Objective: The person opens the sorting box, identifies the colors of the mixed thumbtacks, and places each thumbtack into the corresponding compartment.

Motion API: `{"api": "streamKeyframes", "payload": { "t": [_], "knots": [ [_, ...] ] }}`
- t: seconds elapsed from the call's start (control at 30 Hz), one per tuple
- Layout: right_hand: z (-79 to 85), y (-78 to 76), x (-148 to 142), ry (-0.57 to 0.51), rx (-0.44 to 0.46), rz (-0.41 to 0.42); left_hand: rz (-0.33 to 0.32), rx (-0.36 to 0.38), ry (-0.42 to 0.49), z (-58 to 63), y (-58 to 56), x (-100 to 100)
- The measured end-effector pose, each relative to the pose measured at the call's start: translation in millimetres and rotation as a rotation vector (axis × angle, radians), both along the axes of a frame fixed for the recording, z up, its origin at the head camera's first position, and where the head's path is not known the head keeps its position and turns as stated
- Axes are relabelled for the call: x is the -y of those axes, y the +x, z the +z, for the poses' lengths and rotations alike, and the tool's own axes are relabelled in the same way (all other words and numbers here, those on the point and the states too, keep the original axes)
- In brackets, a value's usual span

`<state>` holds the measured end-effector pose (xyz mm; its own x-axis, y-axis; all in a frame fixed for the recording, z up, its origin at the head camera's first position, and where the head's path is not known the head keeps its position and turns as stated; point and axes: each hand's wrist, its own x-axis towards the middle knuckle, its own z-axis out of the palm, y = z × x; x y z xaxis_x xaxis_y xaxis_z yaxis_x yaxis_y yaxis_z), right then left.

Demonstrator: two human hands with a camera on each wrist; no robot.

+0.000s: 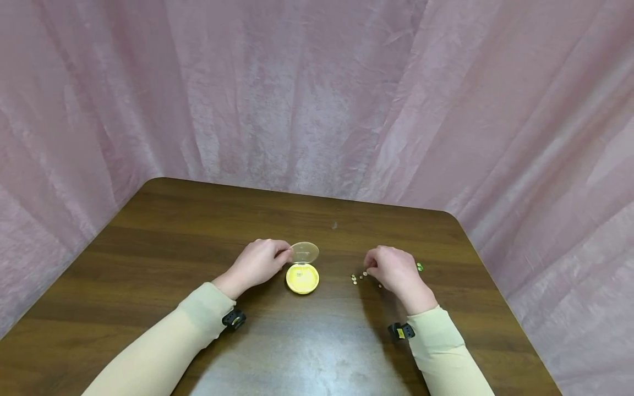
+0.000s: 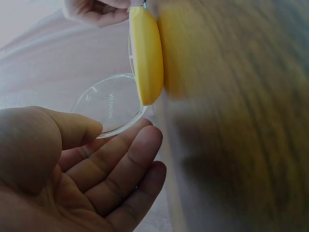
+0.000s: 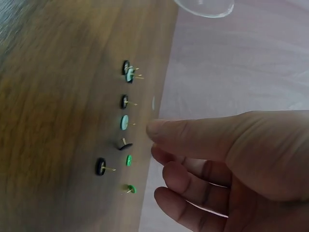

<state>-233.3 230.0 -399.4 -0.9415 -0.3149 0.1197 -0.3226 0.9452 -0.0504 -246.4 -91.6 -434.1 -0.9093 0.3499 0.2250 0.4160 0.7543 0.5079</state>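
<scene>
A round yellow case stands on the table with its hinged clear lid raised. My left hand pinches the lid's edge between thumb and fingers. Off to the right, my right hand hovers over scattered thumbtacks, its fingers loosely bent and nothing visible between the tips. Those tacks lie pins up or tipped over: black ones such as this black thumbtack, a pale teal thumbtack close to the thumb tip, and a green thumbtack. Inside the case, a small pale mark shows on the yellow bottom.
The brown wooden table has rounded far corners. Pink curtains hang behind and along both sides of it. More green tacks lie just beyond my right hand. Each wrist carries a black strapped device, such as the left wrist device.
</scene>
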Motion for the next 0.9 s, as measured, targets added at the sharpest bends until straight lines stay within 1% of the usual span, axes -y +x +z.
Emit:
{"api": "streamKeyframes", "payload": {
  "t": [0.17, 0.37, 0.5, 0.73, 0.83, 0.9],
  "knots": [
    [-7.9, -0.7, 0.1, 0.033, -0.002, 0.026, -0.002, -0.002, 0.001, 0.1, 0.8, 0.5],
    [-14.5, -1.9, 0.9, 0.047, 0.023, 0.018, -0.006, 0.013, 0.003, -0.8, 0.7, 0.2],
    [-17.6, -2.5, 0.5, 0.052, 0.013, 0.02, -0.005, 0.015, 0.003, -1.2, 0.6, -0.4],
    [-18.5, 0.4, -0.6, 0.045, -0.016, 0.028, -0.003, 0.006, -0.002, -1.7, 1.1, -2.0],
    [-16.8, 0.1, -0.3, 0.021, -0.005, 0.023, -0.002, -0.004, -0.003, -2.5, 1.0, -1.7],
    [-14.5, 0.0, 0.7, -0.014, 0.009, 0.018, 0.0, -0.01, -0.003, -2.9, 0.8, -1.5]
  ]
}}
